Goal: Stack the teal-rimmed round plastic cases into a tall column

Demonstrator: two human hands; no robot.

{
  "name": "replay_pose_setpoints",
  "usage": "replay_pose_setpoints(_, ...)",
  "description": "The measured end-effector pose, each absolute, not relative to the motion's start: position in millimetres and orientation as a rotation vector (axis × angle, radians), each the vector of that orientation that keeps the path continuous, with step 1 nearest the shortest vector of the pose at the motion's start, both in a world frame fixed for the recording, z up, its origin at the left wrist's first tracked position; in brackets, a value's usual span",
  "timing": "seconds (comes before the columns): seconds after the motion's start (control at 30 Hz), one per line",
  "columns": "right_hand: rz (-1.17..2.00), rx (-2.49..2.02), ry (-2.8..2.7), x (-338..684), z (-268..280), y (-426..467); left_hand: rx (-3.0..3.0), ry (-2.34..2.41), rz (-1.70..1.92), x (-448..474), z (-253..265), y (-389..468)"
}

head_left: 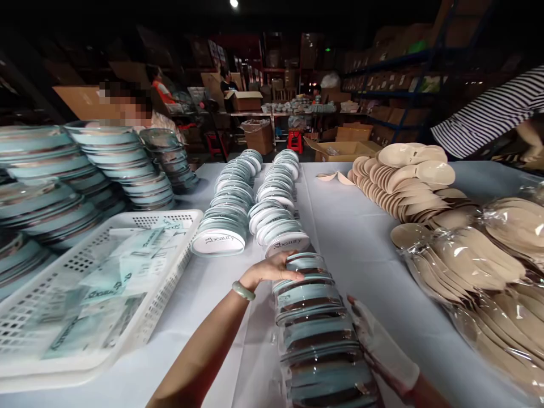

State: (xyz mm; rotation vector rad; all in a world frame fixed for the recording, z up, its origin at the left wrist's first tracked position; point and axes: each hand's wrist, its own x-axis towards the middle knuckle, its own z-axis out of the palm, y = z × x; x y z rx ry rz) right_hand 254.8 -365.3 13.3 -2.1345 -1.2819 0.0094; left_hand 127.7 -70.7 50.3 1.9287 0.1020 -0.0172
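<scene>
A long row of round clear-lidded cases (pixel 317 323), pale blue with dark bands, lay on its side along the white tabletop (pixel 365 243), running from the centre toward 6 o'clock. The left hand (pixel 266 271), a green bangle on its wrist, pressed open fingers against the row's far end, grip released. The right hand (pixel 378 343), in a white glove, lay flat along the row's side at 5 o'clock, not clenched. Two rows of white lids (pixel 255 198) stood at 12 o'clock, a white basket (pixel 127 283) at 9 o'clock, beige pads (pixel 408 181) at 2 o'clock.
</scene>
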Motion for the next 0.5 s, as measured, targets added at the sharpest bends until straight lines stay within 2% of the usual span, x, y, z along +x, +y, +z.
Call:
replay_pose_setpoints(0.07,-0.010,-2.115,-1.430,256.5,28.7,-361.2,1.935,0.106,-0.008,129.2,48.5,-69.0)
replay_pose_setpoints(0.23,0.385,-1.955,-1.538,221.1,51.0,-342.6,1.924,0.078,-0.043,139.2,45.0,-71.0)
replay_pose_setpoints(0.5,0.870,-1.917,-1.062,206.4,1.3,-367.1,1.934,0.124,-0.031,135.1,46.6,-72.1)
